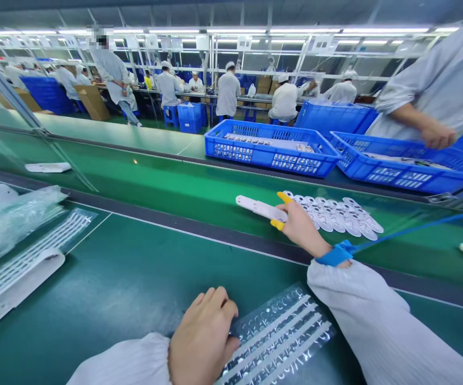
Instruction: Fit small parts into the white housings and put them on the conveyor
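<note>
My right hand (300, 223), with yellow finger cots on its fingertips, grips one end of a long white plastic part (257, 207) above the green belt. Just beyond that hand lie rows of white oval-ended pieces (341, 215). A blue wrist strap (336, 254) circles my right wrist, its cord running off to the right. Low in the view, my left hand (205, 334) has its fingers curled, and its thumb and fingers close at the left edge of a clear sheet with pale strips (279, 339). The fingertips' underside is hidden.
Left on the green bench (135, 289) are another white part (23, 291), a strip sheet (75, 222) and a clear plastic bag (15, 224). Blue crates (271, 147) stand beyond the belt (167, 184), where a co-worker's hand (438, 133) hovers. White parts lie on the belt.
</note>
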`<move>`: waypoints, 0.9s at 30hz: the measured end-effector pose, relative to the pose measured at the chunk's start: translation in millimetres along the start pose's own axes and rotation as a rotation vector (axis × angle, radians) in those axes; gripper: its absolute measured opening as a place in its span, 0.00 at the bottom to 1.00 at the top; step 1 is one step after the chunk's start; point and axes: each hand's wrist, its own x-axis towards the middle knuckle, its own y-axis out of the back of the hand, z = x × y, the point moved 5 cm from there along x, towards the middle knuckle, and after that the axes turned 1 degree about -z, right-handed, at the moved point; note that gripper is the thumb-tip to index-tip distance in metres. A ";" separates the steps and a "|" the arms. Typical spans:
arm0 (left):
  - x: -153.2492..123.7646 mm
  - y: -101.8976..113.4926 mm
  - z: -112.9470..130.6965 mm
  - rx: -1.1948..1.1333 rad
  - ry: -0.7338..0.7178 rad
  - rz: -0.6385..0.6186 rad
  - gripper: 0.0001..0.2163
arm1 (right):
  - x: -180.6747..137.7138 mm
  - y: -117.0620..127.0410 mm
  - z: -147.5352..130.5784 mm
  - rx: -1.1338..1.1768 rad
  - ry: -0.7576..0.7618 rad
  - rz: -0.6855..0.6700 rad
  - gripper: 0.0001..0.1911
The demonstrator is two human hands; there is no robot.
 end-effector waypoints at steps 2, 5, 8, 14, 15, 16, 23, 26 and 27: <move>3.0 -0.8 1.3 0.028 0.039 -0.002 0.10 | 11.3 -3.4 9.3 -0.028 -0.021 0.012 0.10; 5.8 -1.3 2.2 0.033 0.090 -0.035 0.08 | 14.4 -3.0 13.2 -0.033 -0.001 0.034 0.12; 7.2 -1.3 3.6 0.013 0.118 -0.048 0.08 | -3.1 9.2 0.2 0.000 0.065 0.106 0.23; 6.5 -3.1 3.9 -0.040 0.126 -0.057 0.07 | -98.9 25.5 -68.6 0.192 0.378 0.021 0.08; 6.1 -3.9 2.8 -0.066 0.128 -0.054 0.07 | -115.7 23.3 -78.6 0.274 0.419 -0.044 0.06; 5.7 -4.9 1.2 -0.116 0.131 -0.048 0.08 | -129.8 21.0 -85.3 0.316 0.418 -0.077 0.06; 11.7 -20.2 -12.1 -0.568 0.119 -0.112 0.09 | -167.2 6.4 -98.1 0.352 0.431 -0.080 0.11; 14.0 -20.0 -11.3 -0.673 0.104 -0.134 0.07 | -167.5 4.9 -97.9 0.346 0.395 -0.074 0.12; 13.9 -18.7 -10.3 -0.693 0.104 -0.131 0.08 | -167.3 5.1 -98.0 0.345 0.385 -0.069 0.12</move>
